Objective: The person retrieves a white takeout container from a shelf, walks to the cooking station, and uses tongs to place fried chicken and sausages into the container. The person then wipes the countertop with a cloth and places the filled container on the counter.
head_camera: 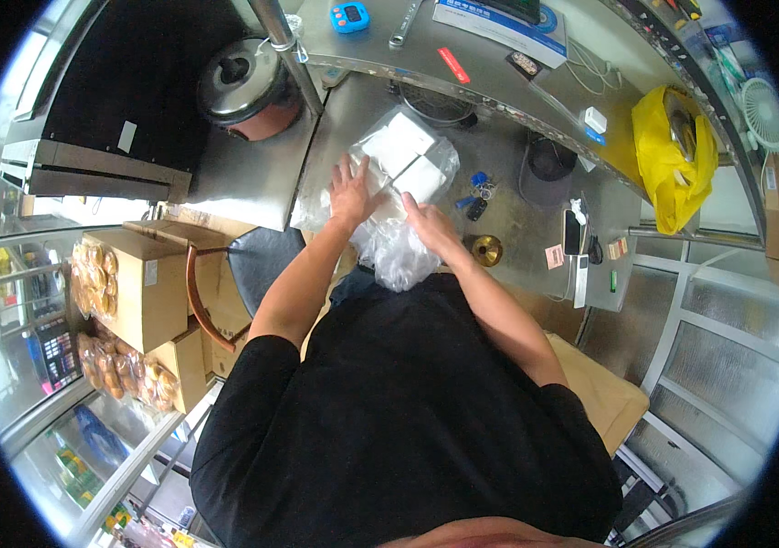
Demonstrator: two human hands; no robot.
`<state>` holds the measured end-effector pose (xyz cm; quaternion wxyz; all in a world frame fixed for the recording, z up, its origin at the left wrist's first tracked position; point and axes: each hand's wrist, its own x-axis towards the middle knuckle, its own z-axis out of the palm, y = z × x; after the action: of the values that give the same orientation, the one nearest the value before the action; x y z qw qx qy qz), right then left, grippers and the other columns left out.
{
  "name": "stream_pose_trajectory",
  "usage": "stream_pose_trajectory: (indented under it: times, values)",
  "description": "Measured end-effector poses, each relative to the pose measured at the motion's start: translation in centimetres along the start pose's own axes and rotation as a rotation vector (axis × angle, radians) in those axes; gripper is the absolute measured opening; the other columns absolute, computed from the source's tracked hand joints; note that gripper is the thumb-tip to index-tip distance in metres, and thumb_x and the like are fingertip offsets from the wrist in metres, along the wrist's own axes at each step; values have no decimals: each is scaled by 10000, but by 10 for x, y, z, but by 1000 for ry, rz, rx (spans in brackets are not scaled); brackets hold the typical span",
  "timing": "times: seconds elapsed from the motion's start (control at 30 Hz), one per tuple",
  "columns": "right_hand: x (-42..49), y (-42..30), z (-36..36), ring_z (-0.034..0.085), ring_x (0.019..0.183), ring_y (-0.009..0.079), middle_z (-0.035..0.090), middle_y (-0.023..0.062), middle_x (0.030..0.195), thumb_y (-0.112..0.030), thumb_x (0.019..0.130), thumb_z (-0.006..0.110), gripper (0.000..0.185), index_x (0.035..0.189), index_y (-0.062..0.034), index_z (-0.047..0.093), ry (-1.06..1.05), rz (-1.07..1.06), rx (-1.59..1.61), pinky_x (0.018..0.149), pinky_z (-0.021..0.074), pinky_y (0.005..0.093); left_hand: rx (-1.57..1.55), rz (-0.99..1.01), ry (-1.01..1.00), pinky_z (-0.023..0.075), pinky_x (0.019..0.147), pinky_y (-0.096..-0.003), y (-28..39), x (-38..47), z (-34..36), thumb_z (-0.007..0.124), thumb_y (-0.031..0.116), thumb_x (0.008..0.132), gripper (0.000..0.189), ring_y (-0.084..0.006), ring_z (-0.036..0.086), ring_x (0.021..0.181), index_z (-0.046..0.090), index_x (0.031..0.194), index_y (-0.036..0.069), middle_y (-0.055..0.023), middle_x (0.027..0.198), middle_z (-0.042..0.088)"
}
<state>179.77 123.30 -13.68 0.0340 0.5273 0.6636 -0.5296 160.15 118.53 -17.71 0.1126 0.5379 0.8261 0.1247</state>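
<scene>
In front of me on a metal worktable lies a clear plastic bag with white rectangular packs inside. Its crumpled end hangs toward my body over the table's near edge. My left hand rests flat on the left part of the bag, fingers spread. On the other side my right hand grips the bag, its thumb on top near the white packs; the other fingers are mostly hidden.
Right of the bag are keys, a brass-coloured round object, a dark cap and a phone. A raised shelf crosses behind. A lidded pot stands left. A chair and cardboard boxes are lower left.
</scene>
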Motion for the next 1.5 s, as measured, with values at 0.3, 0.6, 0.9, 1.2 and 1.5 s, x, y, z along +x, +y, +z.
stream_pose_trajectory:
  times: [0.3, 0.6, 0.9, 1.2, 1.5]
  values:
    - [-1, 9, 38, 652, 1110, 399, 607, 199, 1304, -376, 861, 755, 591, 1307, -50, 546, 424, -26, -286, 946, 524, 489, -513, -172, 140, 530, 927, -458, -89, 15, 38, 647, 195, 912, 292, -393, 682, 1037, 717, 1185, 116, -186, 1109, 721]
    - [20, -29, 30, 700, 1034, 362, 635, 189, 1203, -207, 954, 618, 340, 1253, -45, 635, 299, -278, -588, 894, 566, 459, 239, -3, 357, 423, 1085, -512, -42, -20, 4, 686, 369, 890, 540, -406, 481, 1358, 601, 1366, 129, -238, 1512, 460]
    - [66, 33, 63, 698, 1043, 352, 635, 191, 1195, -209, 882, 680, 380, 1215, -38, 615, 203, -171, -421, 893, 568, 454, 257, 622, -226, 518, 988, -413, -37, 3, 21, 634, 170, 898, 442, -295, 582, 1222, 595, 1338, 151, -95, 1297, 586]
    - [45, 16, 31, 597, 1272, 387, 585, 245, 1394, -144, 674, 913, 854, 1405, 5, 497, -99, -153, -634, 1062, 495, 462, 541, 695, -219, 529, 790, -388, -33, -5, 55, 593, 291, 910, 302, -235, 662, 1044, 686, 1169, 167, -91, 1335, 594]
    - [21, 18, -4, 640, 1132, 408, 664, 252, 1206, -399, 681, 864, 774, 1303, -15, 608, -138, -339, -591, 950, 529, 463, 187, 567, -427, 560, 898, -466, -15, 29, -75, 789, 540, 783, 803, -374, 686, 1063, 521, 1367, 60, -165, 1226, 666]
